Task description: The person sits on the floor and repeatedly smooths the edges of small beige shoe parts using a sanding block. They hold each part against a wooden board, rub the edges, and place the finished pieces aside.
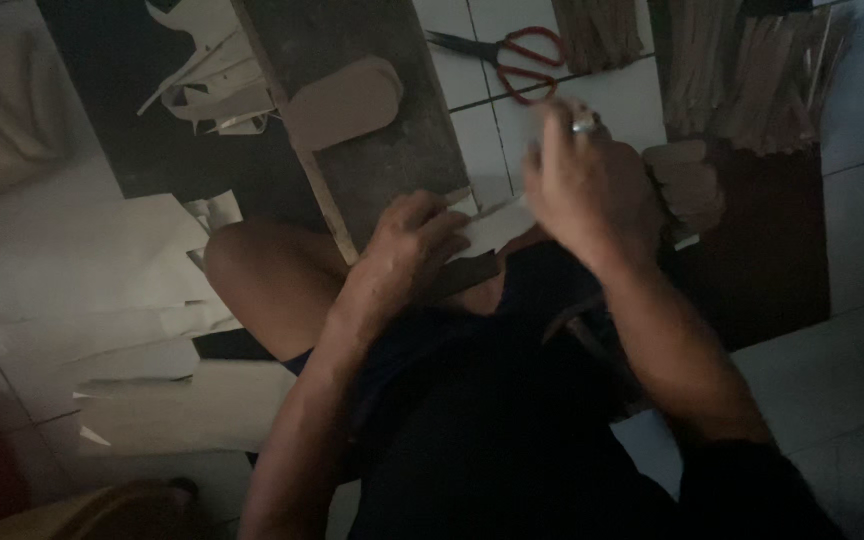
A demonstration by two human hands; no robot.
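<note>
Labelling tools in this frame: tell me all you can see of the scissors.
The scissors lie flat on the white tiled floor at the top of the view. Two red loop handles point right, dark blades point left and look shut or nearly so. They sit between the dark board and a bundle of tan strips. The right hand is below them, not touching.

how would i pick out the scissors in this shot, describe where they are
Start at the long dark wooden board running up the middle of the view. Just right of its top end, on the pale tiled floor, lie the scissors, above the person's raised right hand. Their red loop handles set them apart from the tan strip bundles beside them.
</note>
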